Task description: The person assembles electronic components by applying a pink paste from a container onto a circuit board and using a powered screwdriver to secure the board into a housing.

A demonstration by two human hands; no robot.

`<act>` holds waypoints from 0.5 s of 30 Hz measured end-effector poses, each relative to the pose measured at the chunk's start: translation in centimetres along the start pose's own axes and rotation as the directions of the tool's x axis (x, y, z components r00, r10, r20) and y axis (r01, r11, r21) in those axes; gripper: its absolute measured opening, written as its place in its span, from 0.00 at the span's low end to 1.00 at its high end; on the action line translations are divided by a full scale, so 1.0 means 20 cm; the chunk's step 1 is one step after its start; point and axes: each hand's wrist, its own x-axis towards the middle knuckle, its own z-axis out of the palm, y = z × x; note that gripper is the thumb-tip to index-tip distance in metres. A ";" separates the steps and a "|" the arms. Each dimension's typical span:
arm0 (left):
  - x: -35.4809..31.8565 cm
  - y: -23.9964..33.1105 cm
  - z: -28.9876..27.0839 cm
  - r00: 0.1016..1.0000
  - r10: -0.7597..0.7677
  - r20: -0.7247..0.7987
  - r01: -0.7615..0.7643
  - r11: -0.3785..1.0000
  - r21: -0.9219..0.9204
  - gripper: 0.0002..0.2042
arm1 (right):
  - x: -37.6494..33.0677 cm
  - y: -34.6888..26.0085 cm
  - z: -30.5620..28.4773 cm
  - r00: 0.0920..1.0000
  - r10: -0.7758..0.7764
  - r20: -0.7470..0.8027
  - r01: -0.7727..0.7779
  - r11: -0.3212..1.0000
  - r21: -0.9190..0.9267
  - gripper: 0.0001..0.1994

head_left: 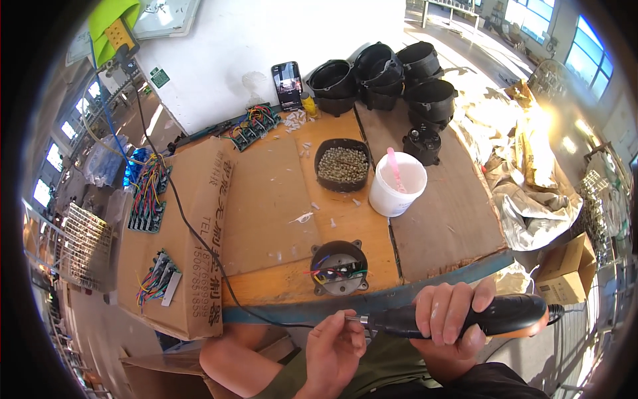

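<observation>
In my right hand, closed around its body, lies a black electric screwdriver, held level in front of the table edge with its bit pointing left. The fingers of my left hand pinch together at the tip of the bit; whatever small thing they hold there is too small to make out. Just beyond, near the table's front edge, a round black housing stands with its open side up. Inside it are a metal plate and red, blue and green wires.
Screws fill a black bowl. Beside it stands a white bucket with a pink scoop. Black housings are stacked behind. Wired circuit boards lie on a carton at left, crossed by a black cable. A phone leans at the back.
</observation>
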 end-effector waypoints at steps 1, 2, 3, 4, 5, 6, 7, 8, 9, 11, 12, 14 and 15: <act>0.00 0.01 0.00 1.000 -0.014 -0.014 0.014 1.000 0.014 0.11 | 0.01 -0.01 -0.03 0.997 -0.001 0.081 0.000 1.000 0.023 0.16; 0.01 0.01 0.00 0.999 -0.019 0.027 0.019 1.000 0.021 0.10 | 0.03 -0.02 -0.07 0.987 -0.005 0.161 -0.002 0.999 0.045 0.17; 0.01 0.02 -0.01 0.998 -0.019 0.064 0.018 1.000 0.025 0.10 | 0.04 -0.01 -0.09 0.970 -0.005 0.243 -0.013 0.997 0.071 0.17; 0.01 0.02 -0.02 0.995 -0.019 0.101 0.016 0.999 0.029 0.10 | 0.05 0.01 -0.09 0.967 -0.056 0.248 0.029 0.993 0.112 0.18; 0.01 0.03 -0.03 0.993 0.001 0.119 -0.009 0.998 0.066 0.10 | 0.05 0.02 -0.09 0.974 -0.067 0.216 0.039 0.991 0.129 0.18; 0.01 0.03 -0.04 0.990 0.016 0.142 -0.030 0.994 0.101 0.10 | 0.06 0.02 -0.08 0.980 -0.079 0.185 0.053 0.989 0.141 0.18; 0.01 0.04 -0.04 0.986 0.030 0.166 -0.053 0.989 0.135 0.10 | 0.06 0.02 -0.06 0.984 -0.091 0.153 0.067 0.986 0.152 0.18; 0.01 0.06 -0.04 0.988 0.007 0.155 -0.035 0.984 0.176 0.10 | 0.08 0.01 -0.06 0.985 -0.082 0.149 0.062 0.989 0.134 0.18; -0.01 0.09 -0.03 0.990 -0.011 0.140 -0.019 0.978 0.208 0.11 | 0.11 0.01 -0.06 0.985 -0.070 0.161 0.055 0.994 0.098 0.18; 0.00 0.14 -0.07 0.993 0.052 0.108 -0.089 0.926 0.367 0.16 | 0.17 0.00 -0.06 0.982 -0.045 0.182 0.041 0.999 0.026 0.17; 0.01 0.18 -0.10 0.985 0.136 0.102 -0.169 0.857 0.488 0.21 | 0.19 0.01 -0.04 0.991 -0.045 0.125 0.047 0.999 -0.014 0.16; 0.06 0.26 -0.17 0.951 0.268 0.153 -0.293 0.628 0.721 0.31 | 0.21 0.02 0.00 0.999 0.022 0.031 -0.017 0.990 -0.140 0.16; 0.10 0.32 -0.19 0.928 0.314 0.199 -0.334 0.472 0.816 0.36 | 0.21 0.03 0.02 0.998 0.055 -0.016 -0.057 0.978 -0.201 0.16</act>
